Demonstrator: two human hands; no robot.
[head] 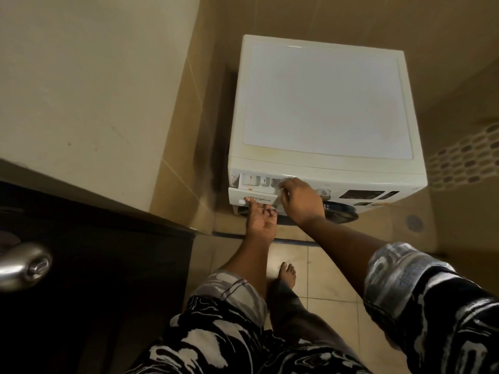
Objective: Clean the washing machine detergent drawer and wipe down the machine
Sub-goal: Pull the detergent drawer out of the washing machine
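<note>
Left hand (262, 221) pinches the detergent drawer (256, 190), pulled out. Right hand (299, 199) reaches inside it; grip hard to tell.

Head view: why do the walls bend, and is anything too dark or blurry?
Head view: the wide-angle lens bows the walls and washing machine; the light is dim and yellowish; the dark door sits in deep shadow, its metal handle catching glare; the detergent drawer, left hand and right hand look slightly soft.
</note>
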